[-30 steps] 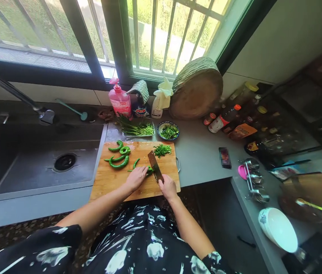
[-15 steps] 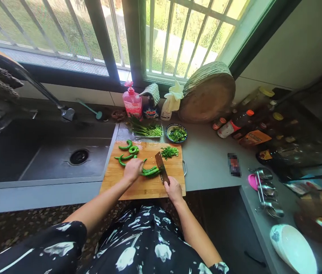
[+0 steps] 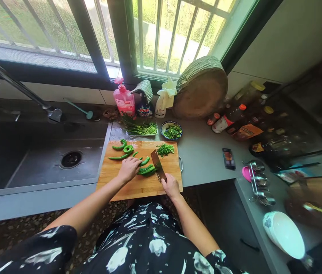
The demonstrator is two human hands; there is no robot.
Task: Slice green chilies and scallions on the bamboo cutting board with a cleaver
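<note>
A wooden cutting board lies on the grey counter in front of me. My left hand presses down on a bunch of long green peppers in the board's middle. My right hand grips the handle of a cleaver, whose blade stands at the right end of those peppers. More whole green peppers lie at the board's far left. A small pile of chopped greens sits at its far right corner.
A dark sink with a faucet lies left of the board. Behind the board are a tray of green stalks, a bowl of chopped greens, a pink soap bottle and a round wooden block. Bottles, spoons and a white bowl fill the right counter.
My left hand reached to the far-left peppers and drew some to the board's middle beside the blade. The cleaver stayed near the same spot.
</note>
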